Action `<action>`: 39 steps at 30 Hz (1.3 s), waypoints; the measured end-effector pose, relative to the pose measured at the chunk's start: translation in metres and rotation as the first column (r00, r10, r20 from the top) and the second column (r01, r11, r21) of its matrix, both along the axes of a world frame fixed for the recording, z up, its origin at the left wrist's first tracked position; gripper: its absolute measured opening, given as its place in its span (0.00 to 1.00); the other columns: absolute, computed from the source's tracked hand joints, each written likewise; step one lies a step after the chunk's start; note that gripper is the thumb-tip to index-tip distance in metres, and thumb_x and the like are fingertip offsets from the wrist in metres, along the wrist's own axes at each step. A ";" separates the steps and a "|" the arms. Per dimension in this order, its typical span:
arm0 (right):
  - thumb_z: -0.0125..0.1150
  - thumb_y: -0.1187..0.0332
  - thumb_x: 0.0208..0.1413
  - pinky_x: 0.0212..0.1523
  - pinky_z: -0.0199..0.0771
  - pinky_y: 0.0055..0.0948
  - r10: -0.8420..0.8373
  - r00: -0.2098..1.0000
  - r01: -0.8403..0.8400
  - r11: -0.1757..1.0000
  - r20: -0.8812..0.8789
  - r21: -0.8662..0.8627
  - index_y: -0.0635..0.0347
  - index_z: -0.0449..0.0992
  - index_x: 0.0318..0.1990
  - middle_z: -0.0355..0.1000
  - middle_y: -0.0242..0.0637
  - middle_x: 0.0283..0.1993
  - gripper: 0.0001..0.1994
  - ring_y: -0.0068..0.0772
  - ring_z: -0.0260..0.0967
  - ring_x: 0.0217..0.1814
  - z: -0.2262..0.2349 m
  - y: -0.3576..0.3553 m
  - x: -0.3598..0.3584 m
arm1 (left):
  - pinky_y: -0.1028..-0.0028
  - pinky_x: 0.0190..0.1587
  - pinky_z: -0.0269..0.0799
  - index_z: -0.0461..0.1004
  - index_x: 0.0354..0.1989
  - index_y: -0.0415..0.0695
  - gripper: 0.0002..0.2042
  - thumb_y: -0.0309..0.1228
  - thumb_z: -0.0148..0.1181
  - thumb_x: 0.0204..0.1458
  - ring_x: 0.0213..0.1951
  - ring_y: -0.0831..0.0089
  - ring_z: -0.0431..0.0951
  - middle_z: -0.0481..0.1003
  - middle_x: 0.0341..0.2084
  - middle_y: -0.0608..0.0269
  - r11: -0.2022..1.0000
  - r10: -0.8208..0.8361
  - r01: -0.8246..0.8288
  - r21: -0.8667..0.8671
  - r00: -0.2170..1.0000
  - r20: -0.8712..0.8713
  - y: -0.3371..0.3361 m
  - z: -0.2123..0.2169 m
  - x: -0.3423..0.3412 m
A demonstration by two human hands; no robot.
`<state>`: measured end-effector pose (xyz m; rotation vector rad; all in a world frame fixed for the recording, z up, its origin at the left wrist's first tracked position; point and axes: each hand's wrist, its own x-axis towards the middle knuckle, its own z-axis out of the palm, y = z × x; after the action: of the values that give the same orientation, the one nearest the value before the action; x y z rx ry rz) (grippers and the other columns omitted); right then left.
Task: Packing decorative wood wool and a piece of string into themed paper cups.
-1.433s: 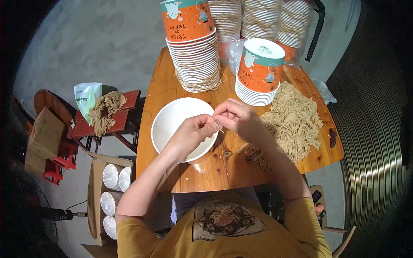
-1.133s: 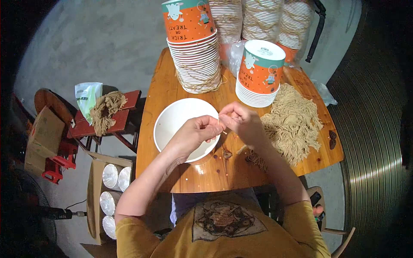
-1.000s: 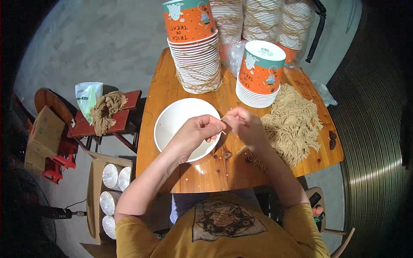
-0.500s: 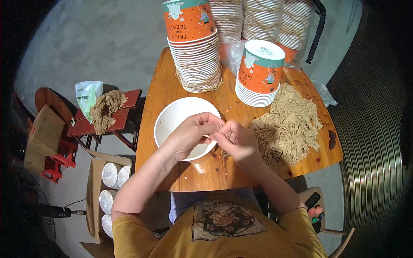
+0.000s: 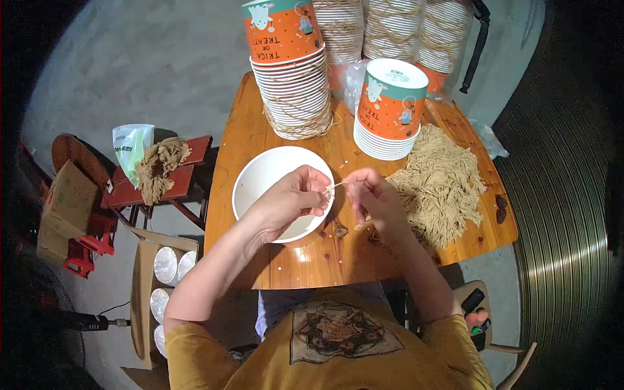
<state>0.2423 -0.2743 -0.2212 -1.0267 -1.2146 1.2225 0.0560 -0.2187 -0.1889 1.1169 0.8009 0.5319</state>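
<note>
Head view: expect thin tan cord [image 5: 339, 184] to handle as near weightless, limp and soft, with little slip; best pinched close to the ends. Strung between left hand [image 5: 291, 200] and right hand [image 5: 379, 203], gripped in fingertips of both, near right rim of white tub [image 5: 262, 177].

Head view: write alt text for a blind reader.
A person's left hand and right hand hold thin string between them near the right rim of a white bowl. Stacked paper cups stand behind, a tan yarn pile to the right.
</note>
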 end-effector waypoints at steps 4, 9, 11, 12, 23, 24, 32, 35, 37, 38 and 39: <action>0.54 0.68 0.58 0.26 0.61 0.14 0.018 0.994 -0.041 0.975 0.106 0.220 0.64 0.68 0.43 0.62 0.25 0.25 0.10 0.13 0.57 0.21 -0.004 0.005 -0.002 | 0.81 0.35 0.68 0.65 0.41 0.39 0.13 0.16 0.55 0.46 0.32 0.79 0.69 0.68 0.30 0.65 0.975 0.035 -0.026 0.223 0.999 -0.038 -0.004 -0.002 0.004; 0.64 0.72 0.48 0.28 0.60 0.19 -0.221 0.827 0.012 0.926 0.517 0.377 0.60 0.74 0.37 0.62 0.28 0.26 0.09 0.18 0.58 0.25 0.002 0.010 -0.009 | 0.78 0.36 0.67 0.63 0.41 0.41 0.13 0.16 0.54 0.47 0.34 0.79 0.68 0.66 0.31 0.66 0.863 0.078 -0.013 0.506 0.991 -0.107 -0.005 -0.006 0.006; 0.64 0.71 0.48 0.28 0.60 0.22 -0.242 0.815 0.022 0.921 0.527 0.389 0.59 0.75 0.33 0.63 0.30 0.26 0.06 0.21 0.59 0.26 0.005 0.009 -0.009 | 0.75 0.38 0.68 0.62 0.42 0.42 0.13 0.17 0.53 0.48 0.34 0.76 0.69 0.66 0.31 0.64 0.747 0.116 0.028 0.664 0.978 -0.172 -0.007 -0.004 0.005; 0.63 0.71 0.48 0.28 0.60 0.23 -0.233 0.805 0.015 0.928 0.546 0.373 0.60 0.75 0.33 0.63 0.31 0.27 0.06 0.22 0.60 0.26 0.005 0.010 -0.009 | 0.75 0.38 0.68 0.62 0.42 0.42 0.13 0.17 0.53 0.48 0.34 0.76 0.69 0.66 0.31 0.64 0.747 0.117 0.028 0.664 0.978 -0.173 -0.008 -0.003 0.005; 0.59 0.72 0.51 0.28 0.61 0.24 -0.220 0.836 0.027 0.931 0.502 0.363 0.63 0.73 0.31 0.65 0.32 0.27 0.04 0.22 0.60 0.26 0.007 0.010 -0.010 | 0.70 0.42 0.68 0.63 0.43 0.39 0.12 0.20 0.52 0.50 0.38 0.66 0.70 0.66 0.35 0.56 0.553 0.246 0.102 0.827 0.928 -0.280 -0.008 -0.002 -0.003; 0.59 0.72 0.51 0.28 0.60 0.24 -0.221 0.835 0.033 0.934 0.505 0.355 0.63 0.72 0.31 0.64 0.32 0.27 0.04 0.22 0.59 0.26 0.009 0.009 -0.010 | 0.70 0.40 0.68 0.66 0.42 0.38 0.10 0.22 0.54 0.51 0.36 0.65 0.71 0.66 0.34 0.56 0.585 0.257 0.097 0.805 0.920 -0.298 -0.010 -0.001 -0.004; 0.60 0.70 0.49 0.27 0.67 0.32 -0.251 0.806 0.038 0.925 0.535 0.378 0.59 0.72 0.31 0.68 0.38 0.28 0.05 0.35 0.68 0.27 0.007 0.010 -0.011 | 0.65 0.36 0.69 0.69 0.36 0.36 0.07 0.26 0.55 0.51 0.31 0.59 0.74 0.71 0.28 0.51 0.604 0.330 0.105 0.790 0.869 -0.368 -0.022 0.005 0.006; 0.60 0.69 0.50 0.26 0.67 0.32 -0.253 0.795 0.040 0.929 0.551 0.369 0.58 0.72 0.30 0.67 0.38 0.27 0.05 0.35 0.67 0.26 0.006 0.009 -0.012 | 0.63 0.36 0.69 0.70 0.33 0.36 0.06 0.26 0.55 0.51 0.31 0.55 0.75 0.73 0.27 0.50 0.572 0.343 0.091 0.815 0.877 -0.338 -0.019 0.000 0.006; 0.60 0.74 0.49 0.25 0.57 0.23 -0.250 0.829 0.055 0.926 0.500 0.372 0.63 0.73 0.31 0.61 0.30 0.25 0.03 0.20 0.55 0.23 0.005 0.008 -0.012 | 0.64 0.36 0.69 0.69 0.33 0.36 0.05 0.25 0.55 0.51 0.31 0.55 0.76 0.74 0.27 0.50 0.597 0.337 0.064 0.799 0.884 -0.323 -0.019 -0.001 0.006; 0.60 0.74 0.49 0.25 0.57 0.23 -0.249 0.829 0.054 0.927 0.500 0.372 0.63 0.73 0.31 0.61 0.30 0.25 0.03 0.20 0.55 0.23 0.005 0.008 -0.012 | 0.64 0.36 0.69 0.69 0.33 0.36 0.05 0.25 0.55 0.51 0.31 0.55 0.76 0.74 0.27 0.50 0.598 0.338 0.064 0.799 0.884 -0.324 -0.019 -0.002 0.007; 0.60 0.74 0.49 0.25 0.57 0.23 -0.262 0.822 0.050 0.917 0.505 0.395 0.62 0.73 0.30 0.62 0.30 0.25 0.03 0.20 0.55 0.23 0.006 0.007 -0.012 | 0.66 0.36 0.70 0.69 0.33 0.36 0.05 0.25 0.55 0.51 0.31 0.58 0.76 0.74 0.27 0.51 0.632 0.334 0.042 0.774 0.887 -0.320 -0.018 -0.003 0.007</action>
<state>0.2299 -0.2670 -0.2148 -1.2048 -1.6858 0.5319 0.0628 -0.2368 -0.1922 2.0408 1.1110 0.8208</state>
